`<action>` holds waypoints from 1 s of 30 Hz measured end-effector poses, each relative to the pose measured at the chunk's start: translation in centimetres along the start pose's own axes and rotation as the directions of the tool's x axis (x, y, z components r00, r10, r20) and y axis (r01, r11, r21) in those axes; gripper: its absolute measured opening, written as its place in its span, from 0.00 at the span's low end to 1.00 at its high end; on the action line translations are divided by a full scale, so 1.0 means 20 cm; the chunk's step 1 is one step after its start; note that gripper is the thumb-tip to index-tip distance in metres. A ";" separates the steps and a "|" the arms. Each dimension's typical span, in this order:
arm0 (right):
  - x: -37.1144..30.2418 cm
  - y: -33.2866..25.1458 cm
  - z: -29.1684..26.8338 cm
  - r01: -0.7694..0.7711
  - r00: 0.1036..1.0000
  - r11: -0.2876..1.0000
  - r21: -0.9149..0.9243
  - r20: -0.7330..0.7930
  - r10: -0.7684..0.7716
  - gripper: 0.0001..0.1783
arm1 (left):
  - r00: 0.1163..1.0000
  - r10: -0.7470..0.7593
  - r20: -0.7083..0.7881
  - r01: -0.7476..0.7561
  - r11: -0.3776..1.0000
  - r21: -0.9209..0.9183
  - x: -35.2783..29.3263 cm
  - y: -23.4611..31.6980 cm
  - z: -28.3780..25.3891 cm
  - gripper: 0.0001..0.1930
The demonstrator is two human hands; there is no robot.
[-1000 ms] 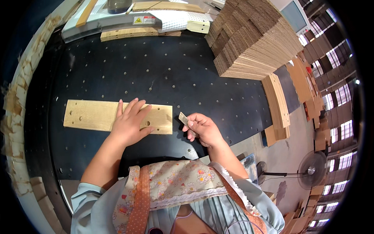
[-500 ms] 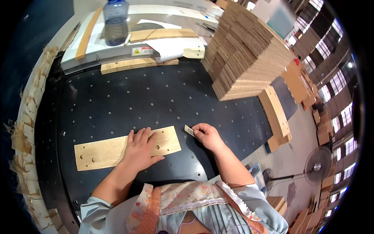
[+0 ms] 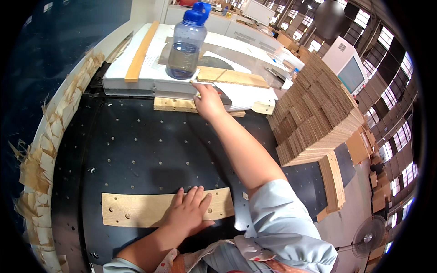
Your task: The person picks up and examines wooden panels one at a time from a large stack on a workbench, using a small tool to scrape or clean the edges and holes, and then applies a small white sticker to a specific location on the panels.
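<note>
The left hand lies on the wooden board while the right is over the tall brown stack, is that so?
Not quite: the head view shows the right hand near the water bottle, not over the brown stack. The left hand does lie on the wooden board.

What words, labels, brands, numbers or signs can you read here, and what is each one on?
Nothing reads clearly enough to quote.
Blue-capped bottle: faint marks on its side, too small to read.
Reddish patch beside the right hand: mostly covered, unreadable.
Screen at the right: no legible text.
Wooden board under the left hand: holes, but no lettering visible.
</note>
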State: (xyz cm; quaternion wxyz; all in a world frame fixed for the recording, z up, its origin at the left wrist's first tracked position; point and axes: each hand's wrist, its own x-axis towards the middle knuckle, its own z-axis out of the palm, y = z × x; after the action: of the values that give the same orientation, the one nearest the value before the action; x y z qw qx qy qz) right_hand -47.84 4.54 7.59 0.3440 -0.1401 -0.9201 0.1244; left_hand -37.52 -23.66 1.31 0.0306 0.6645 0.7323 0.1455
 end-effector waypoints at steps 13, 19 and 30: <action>0.28 0.03 0.20 -0.393 0.919 0.919 0.037 0.033 0.392 0.06 | 0.996 -0.054 -0.069 0.050 0.997 -0.056 -0.01 -0.01 0.00 0.40; -0.34 -0.02 -0.06 -0.465 0.875 0.420 0.779 0.332 0.353 0.13 | 0.998 -0.060 0.014 0.060 0.997 -0.041 0.00 -0.03 0.00 0.40; -1.46 -0.20 -0.66 -0.475 0.775 -0.006 0.880 0.422 0.470 0.09 | 0.996 -0.071 0.058 0.074 0.996 -0.052 0.02 -0.01 0.01 0.40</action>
State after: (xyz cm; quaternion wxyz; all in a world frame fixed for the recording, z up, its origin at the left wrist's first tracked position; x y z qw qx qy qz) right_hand -18.51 -7.42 0.98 0.2866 -0.1920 -0.5248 0.7782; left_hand -37.71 -23.29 1.12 0.0746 0.6401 0.7507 0.1454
